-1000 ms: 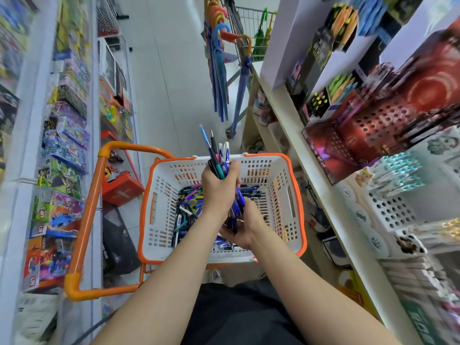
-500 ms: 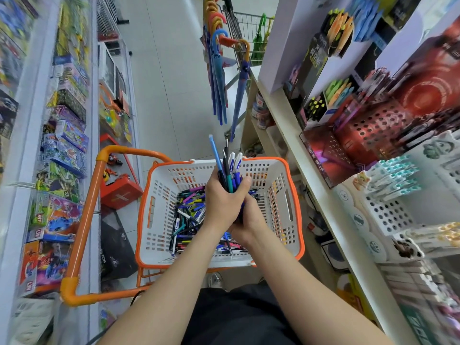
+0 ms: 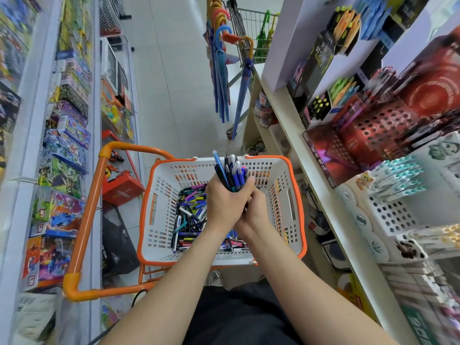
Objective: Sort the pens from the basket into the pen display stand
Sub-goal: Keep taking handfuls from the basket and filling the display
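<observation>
Tiled aisle (image 3: 174, 83); left grip (image 3: 224, 202), right grip (image 3: 257, 212) clutch slim pens (image 3: 234, 174).

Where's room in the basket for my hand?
Bare floor shows along the left wall of the white plastic basket with orange rim, beside the loose pen pile, and thinly by its right wall. The middle is crowded: left hand and right hand grip a pen bundle.

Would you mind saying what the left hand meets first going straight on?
Probably the far wall of the white basket, though the left hand, gripping pens, may clear its rim.
</observation>
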Tool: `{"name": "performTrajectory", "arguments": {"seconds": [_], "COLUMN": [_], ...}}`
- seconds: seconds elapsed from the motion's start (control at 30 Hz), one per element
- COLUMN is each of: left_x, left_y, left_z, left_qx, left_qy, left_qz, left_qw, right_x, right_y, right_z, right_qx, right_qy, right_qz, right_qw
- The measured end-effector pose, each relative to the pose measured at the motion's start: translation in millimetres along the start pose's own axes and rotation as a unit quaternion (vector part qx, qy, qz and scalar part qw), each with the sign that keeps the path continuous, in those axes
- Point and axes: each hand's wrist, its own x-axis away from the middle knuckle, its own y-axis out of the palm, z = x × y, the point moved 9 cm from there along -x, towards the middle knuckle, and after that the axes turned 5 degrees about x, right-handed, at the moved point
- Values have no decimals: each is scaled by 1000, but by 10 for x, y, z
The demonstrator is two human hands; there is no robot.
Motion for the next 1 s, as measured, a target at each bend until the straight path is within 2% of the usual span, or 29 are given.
{"name": "performTrajectory", "arguments": {"seconds": [0.17,0.4,0.53,0.63,0.7,0.77,0.87,1.0], "left_x": [-18,-87,-117,-118,-102,-50,84,364], "left_y": [-46,-55,-39,-20,8,76,239,481], "left_z": [138,34,-9,-55,-127,-177,-199,-9], "left_qx": [2,-33,6,67,118,159,204,242], "left_qy": [27,4,-28,-72,-119,-165,-220,-254], "left_qz": [-18,-56,-82,-117,-138,-172,-243,-330], "left_qw": [999,998,996,988,976,958,922,876], "right_x": [40,45,179,259,322,446,686,922], "right_y": [89,125,103,-62,-201,-255,-136,7], "right_z": [74,-6,4,-38,-176,-428,-799,-1143], "right_qx": [-33,-21,98,250,311,333,371,452], "right_qy": [55,24,36,42,3,-87,-206,-288], "right_qz": [-6,1,4,43,106,147,136,84], "right_qw": [998,999,995,966,945,927,895,840]}}
